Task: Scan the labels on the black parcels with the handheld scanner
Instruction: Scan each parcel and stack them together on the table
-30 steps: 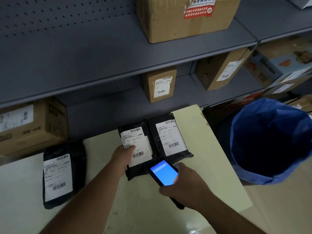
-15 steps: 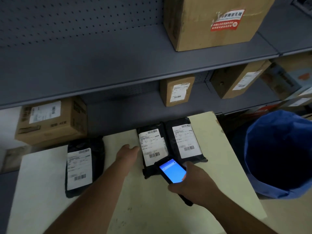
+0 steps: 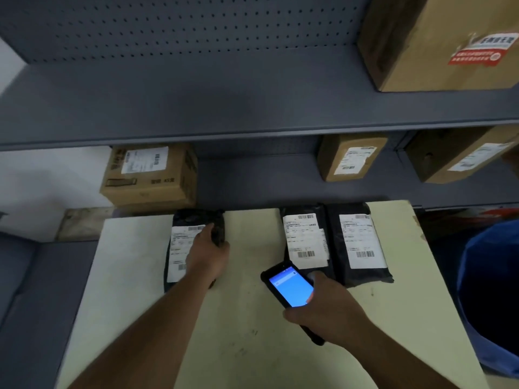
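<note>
Three black parcels with white labels lie on a pale table. The left parcel sits alone; my left hand rests on its right side, fingers curled over its edge. The middle parcel and the right parcel lie side by side, touching. My right hand holds the black handheld scanner, its blue screen lit, just below the middle parcel's near-left corner.
Grey metal shelves stand behind the table with several cardboard boxes, one right behind the left parcel. A blue bag-lined bin stands right of the table. A grey surface lies to the left.
My left hand left the middle parcel and moved left onto the lone left parcel. The scanner stayed near the middle parcel's lower corner. The camera view swung left.
</note>
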### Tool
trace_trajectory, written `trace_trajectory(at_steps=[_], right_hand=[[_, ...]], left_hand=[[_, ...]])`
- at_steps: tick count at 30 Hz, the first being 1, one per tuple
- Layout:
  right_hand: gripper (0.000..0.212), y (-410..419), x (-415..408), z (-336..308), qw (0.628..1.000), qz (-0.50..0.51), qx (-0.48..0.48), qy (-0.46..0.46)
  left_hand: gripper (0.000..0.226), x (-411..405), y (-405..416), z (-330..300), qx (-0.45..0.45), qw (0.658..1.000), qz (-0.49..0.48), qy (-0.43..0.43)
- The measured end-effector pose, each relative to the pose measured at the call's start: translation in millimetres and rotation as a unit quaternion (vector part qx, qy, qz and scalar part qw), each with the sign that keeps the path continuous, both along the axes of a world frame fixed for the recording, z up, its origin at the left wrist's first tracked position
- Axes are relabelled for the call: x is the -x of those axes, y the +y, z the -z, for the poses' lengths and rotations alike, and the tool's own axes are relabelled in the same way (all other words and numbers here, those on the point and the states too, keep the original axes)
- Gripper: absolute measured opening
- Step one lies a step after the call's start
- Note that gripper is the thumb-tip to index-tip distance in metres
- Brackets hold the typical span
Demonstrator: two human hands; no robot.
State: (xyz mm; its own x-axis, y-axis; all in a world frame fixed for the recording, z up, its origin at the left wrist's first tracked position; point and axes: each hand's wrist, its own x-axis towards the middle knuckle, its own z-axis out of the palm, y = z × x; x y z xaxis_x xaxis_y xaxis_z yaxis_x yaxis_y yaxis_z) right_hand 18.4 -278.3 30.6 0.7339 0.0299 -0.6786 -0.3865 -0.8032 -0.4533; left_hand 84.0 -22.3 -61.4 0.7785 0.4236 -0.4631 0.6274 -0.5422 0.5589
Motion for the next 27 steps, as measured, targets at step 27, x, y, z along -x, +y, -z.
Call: trace_trajectory(at_steps=[27], right_hand=[[0.046,87,1,16,0.999,-0.025,0.017,0.018]], left_hand=[[0.119,8,104,66,0.019,0.99,-0.123,0.073]])
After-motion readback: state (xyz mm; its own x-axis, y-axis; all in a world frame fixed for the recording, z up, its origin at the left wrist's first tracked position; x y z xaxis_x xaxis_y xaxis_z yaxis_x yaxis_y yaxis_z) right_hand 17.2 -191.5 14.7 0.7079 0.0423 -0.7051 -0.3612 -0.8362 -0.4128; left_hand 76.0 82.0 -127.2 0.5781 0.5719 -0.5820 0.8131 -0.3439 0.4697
